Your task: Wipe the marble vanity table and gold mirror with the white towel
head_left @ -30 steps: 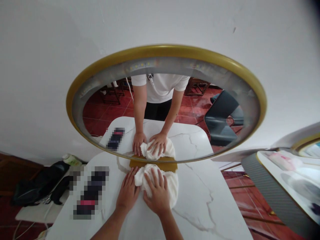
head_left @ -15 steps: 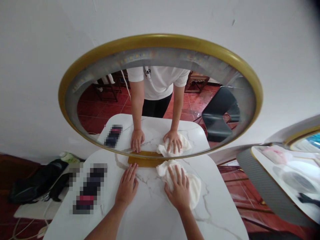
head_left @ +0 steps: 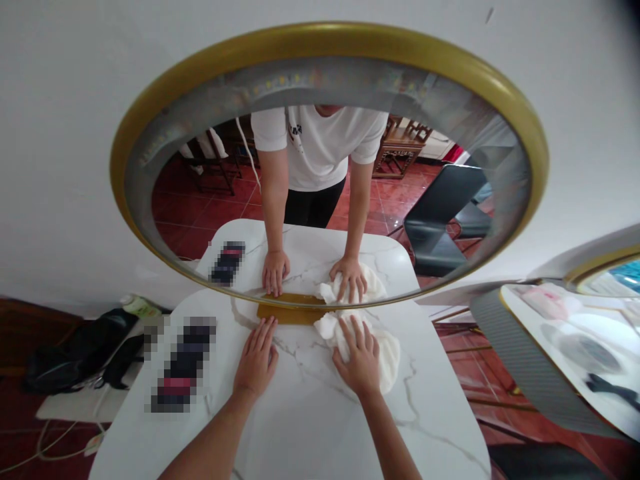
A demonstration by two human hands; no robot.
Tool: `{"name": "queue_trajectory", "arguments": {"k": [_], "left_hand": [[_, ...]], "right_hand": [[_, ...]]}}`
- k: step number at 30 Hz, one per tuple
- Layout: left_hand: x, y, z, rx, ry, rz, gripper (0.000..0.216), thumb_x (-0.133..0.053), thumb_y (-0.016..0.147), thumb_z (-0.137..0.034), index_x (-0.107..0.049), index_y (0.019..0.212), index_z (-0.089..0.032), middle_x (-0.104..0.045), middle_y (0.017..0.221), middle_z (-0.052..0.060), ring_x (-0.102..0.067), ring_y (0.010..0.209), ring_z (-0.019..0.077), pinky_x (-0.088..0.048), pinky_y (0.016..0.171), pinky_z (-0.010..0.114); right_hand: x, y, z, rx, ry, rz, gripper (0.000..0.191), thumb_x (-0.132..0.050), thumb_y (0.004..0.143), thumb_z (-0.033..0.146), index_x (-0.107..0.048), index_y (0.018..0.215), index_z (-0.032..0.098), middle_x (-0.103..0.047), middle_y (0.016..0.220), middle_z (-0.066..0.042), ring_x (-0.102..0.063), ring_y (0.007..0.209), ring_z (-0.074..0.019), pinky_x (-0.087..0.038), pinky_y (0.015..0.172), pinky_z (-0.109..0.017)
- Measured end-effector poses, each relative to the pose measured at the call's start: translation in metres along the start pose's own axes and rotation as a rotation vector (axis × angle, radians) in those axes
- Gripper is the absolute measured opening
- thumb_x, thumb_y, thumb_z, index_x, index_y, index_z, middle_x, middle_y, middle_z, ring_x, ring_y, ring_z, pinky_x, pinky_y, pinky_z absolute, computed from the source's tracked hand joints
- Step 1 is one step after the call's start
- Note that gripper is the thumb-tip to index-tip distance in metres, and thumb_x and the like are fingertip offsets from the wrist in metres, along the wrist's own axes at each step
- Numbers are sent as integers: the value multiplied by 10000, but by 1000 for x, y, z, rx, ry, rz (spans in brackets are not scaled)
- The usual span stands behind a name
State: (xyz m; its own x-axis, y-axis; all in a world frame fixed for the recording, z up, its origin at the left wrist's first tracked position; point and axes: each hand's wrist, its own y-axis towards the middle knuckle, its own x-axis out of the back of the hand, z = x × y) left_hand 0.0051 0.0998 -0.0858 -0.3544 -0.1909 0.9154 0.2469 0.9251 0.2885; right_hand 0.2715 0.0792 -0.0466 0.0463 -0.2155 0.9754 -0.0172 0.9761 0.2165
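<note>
My left hand (head_left: 256, 360) lies flat on the white marbled table (head_left: 300, 427), palm down with fingers stretched out. Its fingertips reach the near left edge of the gold-brown mirror base (head_left: 287, 315). My right hand (head_left: 359, 357) rests spread on a crumpled white cloth (head_left: 389, 360), pressing it flat against the tabletop without closing round it. The cloth's left end touches the base's right part and hides some of it. Above the base stands an oval mirror with a gold frame (head_left: 330, 33), which reflects both arms and the cloth.
A pixelated dark item (head_left: 184, 365) lies on the table's left side. Left of the table, a black bag (head_left: 80, 353) and cables sit on a pale seat (head_left: 75, 407). A second white table (head_left: 575, 340) with a mirror is at the right. A wall rises behind.
The view has shifted, so the mirror appears larger and higher and the table slightly higher. Both hands keep nearly the same places on the table and cloth.
</note>
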Motion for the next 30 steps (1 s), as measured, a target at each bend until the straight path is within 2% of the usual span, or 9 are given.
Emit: {"name": "queue_trajectory", "arguments": {"k": [8,14,18,20,26,28,30], "left_hand": [[-1,0,0,12,-29,-3,625,-357,856,-167,-168,1450,-209,-304,1471,35,-223,1367,215,-254,1105,423],[-1,0,1,14,-25,8,620,-362,861,-171,-171,1449,-207,-295,1475,33,-220,1367,215,-262,1105,424],[-1,0,1,10,-9,20,621,-357,866,-170,-155,1452,-190,-287,1478,41,-205,1372,217,-255,1107,431],[0,0,0,11,-8,21,621,-359,866,-170,-155,1452,-188,-277,1482,44,-202,1373,218,-250,1110,430],[-1,0,0,-4,-36,0,622,-364,861,-179,-167,1450,-200,-283,1480,37,-218,1368,221,-255,1108,427],[-2,0,1,-5,-44,-12,624,-362,859,-177,-165,1451,-209,-289,1478,35,-226,1366,221,-255,1108,430],[-3,0,1,-4,-47,-15,628,-362,858,-174,-160,1452,-215,-290,1477,34,-229,1364,222,-256,1107,433]], "right_hand": [[8,-29,15,115,11,46,696,-483,810,328,-183,1438,307,-174,1508,0,-112,1371,-328,-198,1059,-519],[3,-9,6,-73,-2,1,678,-441,849,350,-125,1447,296,-175,1508,-14,-116,1372,-312,-216,1046,-515],[0,5,4,-121,-12,2,677,-444,849,339,-121,1444,309,-174,1509,-10,-120,1371,-305,-221,1041,-517],[1,4,6,-95,-16,17,676,-454,841,332,-143,1440,317,-175,1509,-3,-115,1371,-311,-214,1043,-523],[10,-20,14,115,5,64,705,-494,802,307,-179,1433,328,-168,1510,17,-92,1374,-323,-180,1065,-517],[10,-25,16,124,15,64,706,-492,803,313,-177,1435,319,-170,1510,14,-92,1374,-321,-177,1067,-511],[8,-25,17,65,18,46,698,-483,811,324,-176,1438,307,-178,1507,5,-96,1374,-319,-178,1065,-512]]}}
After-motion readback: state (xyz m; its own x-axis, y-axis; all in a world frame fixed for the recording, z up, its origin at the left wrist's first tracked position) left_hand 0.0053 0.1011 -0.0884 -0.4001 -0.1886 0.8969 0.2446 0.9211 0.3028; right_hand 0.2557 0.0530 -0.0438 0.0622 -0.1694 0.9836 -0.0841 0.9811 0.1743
